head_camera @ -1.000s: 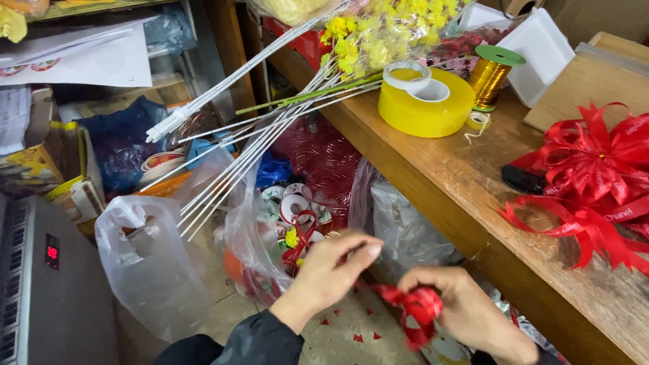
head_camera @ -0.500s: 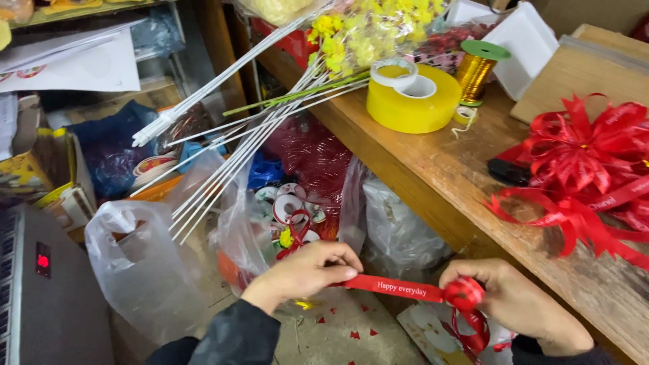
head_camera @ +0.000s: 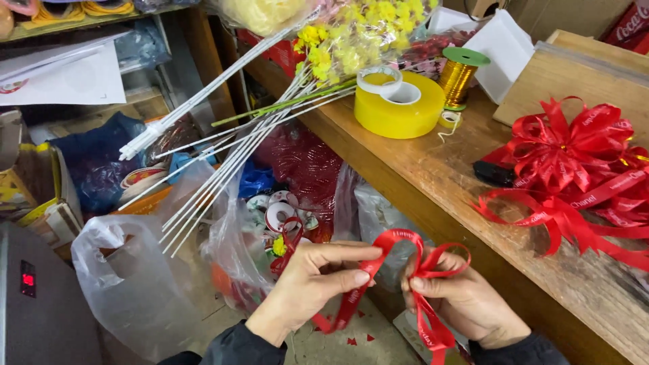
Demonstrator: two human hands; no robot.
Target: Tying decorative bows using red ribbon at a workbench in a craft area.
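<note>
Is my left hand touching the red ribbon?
Touching. The head view shows the left hand pinching the red ribbon between thumb and forefinger.

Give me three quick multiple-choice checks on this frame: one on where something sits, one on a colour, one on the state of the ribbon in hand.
1. Where does the wide yellow tape roll sit?
A. on the wooden bench
B. in the clear plastic bag
C. on the floor

2. What colour is the cap of the gold wire spool?
A. red
B. green
C. white

3. How is the narrow red satin ribbon between the left hand and right hand?
A. pulled flat and straight
B. wound on a reel
C. bent into loops

Answers: 1 A, the roll rests on the benchtop beside the spool. 2 B, a green disc tops the spool. 3 C, both hands pinch the ribbon where its loops arch up.
</note>
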